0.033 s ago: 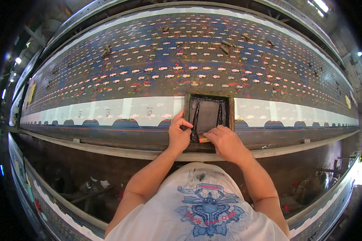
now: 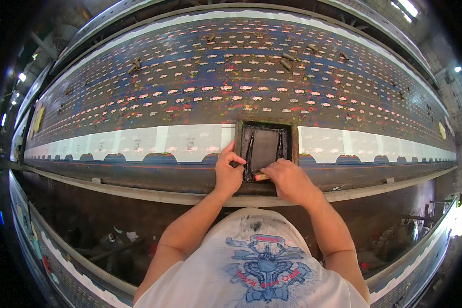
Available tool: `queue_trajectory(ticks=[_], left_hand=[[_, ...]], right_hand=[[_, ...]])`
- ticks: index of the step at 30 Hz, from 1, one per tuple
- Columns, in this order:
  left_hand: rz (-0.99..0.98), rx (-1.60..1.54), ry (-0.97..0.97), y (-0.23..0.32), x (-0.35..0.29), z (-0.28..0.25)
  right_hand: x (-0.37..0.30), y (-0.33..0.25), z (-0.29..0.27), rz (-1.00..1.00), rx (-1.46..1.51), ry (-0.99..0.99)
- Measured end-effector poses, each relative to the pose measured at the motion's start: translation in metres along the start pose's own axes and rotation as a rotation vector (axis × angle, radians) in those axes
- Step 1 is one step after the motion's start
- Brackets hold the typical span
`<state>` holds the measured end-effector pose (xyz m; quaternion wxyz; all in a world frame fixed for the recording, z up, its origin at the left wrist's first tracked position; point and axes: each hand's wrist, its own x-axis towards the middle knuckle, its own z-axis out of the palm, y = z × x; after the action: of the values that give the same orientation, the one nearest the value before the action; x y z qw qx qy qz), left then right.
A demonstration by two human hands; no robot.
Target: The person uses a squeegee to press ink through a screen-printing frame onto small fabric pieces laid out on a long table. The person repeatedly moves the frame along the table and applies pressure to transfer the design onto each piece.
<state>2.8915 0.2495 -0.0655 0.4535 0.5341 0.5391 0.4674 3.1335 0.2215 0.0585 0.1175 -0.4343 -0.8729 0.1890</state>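
Note:
A small dark wooden screen-printing frame (image 2: 294, 141) lies across the pale strip at the near side of the long table. Black ink lines the inner edges of its mesh (image 2: 265, 148). My left hand (image 2: 228, 172) grips the left side of the frame, thumb and fingers bent at its rim. Inside the near end of the frame, my right hand (image 2: 291, 180) pinches a small squeegee (image 2: 262, 176) with an orange-yellow handle. Its blade is hidden from view.
The long table (image 2: 190, 110) carries rows of small printed patches. Pale fabric panels (image 2: 177, 139) run along its near side, left and right of the frame. Several short dark cylinders (image 2: 286, 64) lie farther back. A raised rail (image 2: 138, 191) borders the near edge.
My right hand and the squeegee have shifted very slightly to the right and away from me. The left hand and the frame stay in place.

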Motion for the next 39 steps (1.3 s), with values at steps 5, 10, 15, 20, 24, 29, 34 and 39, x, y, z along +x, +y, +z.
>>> queue_trajectory(ticks=[5,10,15,20,24,29,34,39], left_hand=[[0.024,0.026,0.001,-0.001,0.001,0.003],[0.056,0.036,0.008,-0.003,0.009,0.006],[0.092,0.105,-0.021,-0.001,0.008,0.004],[0.062,0.107,-0.05,0.0,0.005,0.0],[0.077,-0.04,0.013,-0.001,0.008,0.003],[0.109,0.084,-0.03,0.001,0.008,0.002],[0.097,0.185,-0.037,0.015,0.007,-0.001],[0.146,0.158,-0.014,0.034,-0.002,0.027]], right_hand=[[0.04,0.027,-0.02,0.107,0.014,-0.108],[0.081,0.055,-0.017,0.146,-0.063,0.158],[0.095,0.072,0.0,0.16,-0.106,0.255],[0.061,0.042,0.021,0.099,-0.133,0.271],[0.025,0.0,0.028,0.094,-0.104,0.244],[-0.005,-0.03,0.028,0.113,-0.073,0.206],[-0.03,-0.026,0.035,0.169,0.072,0.33],[-0.074,0.012,0.049,0.473,0.301,0.733]])
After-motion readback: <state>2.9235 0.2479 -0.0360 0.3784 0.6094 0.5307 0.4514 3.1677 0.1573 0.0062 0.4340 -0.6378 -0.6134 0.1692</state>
